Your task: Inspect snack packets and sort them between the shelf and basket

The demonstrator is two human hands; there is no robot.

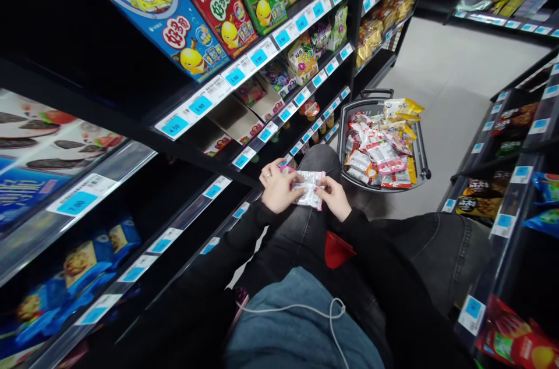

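Note:
A small silver snack packet (311,188) with pink edges lies over my raised knee. My left hand (279,187) grips its left side, fingers bent round the edge, and a ring shows on one finger. On the packet's right side, my right hand (334,197) pinches it between thumb and fingers. The packet's silver back faces up; its front is hidden. Just beyond my knee, a dark shopping basket (424,153) stands on the floor, heaped with red, white and yellow snack packets (379,151).
Shelves with price tags (236,76) rise close on my left, holding cartoon snack boxes (218,2) and blue bags (87,258). Another shelf (502,223) with packets stands close on my right. Pale tiled floor (454,66) runs between them. A white cord (288,307) hangs over my lap.

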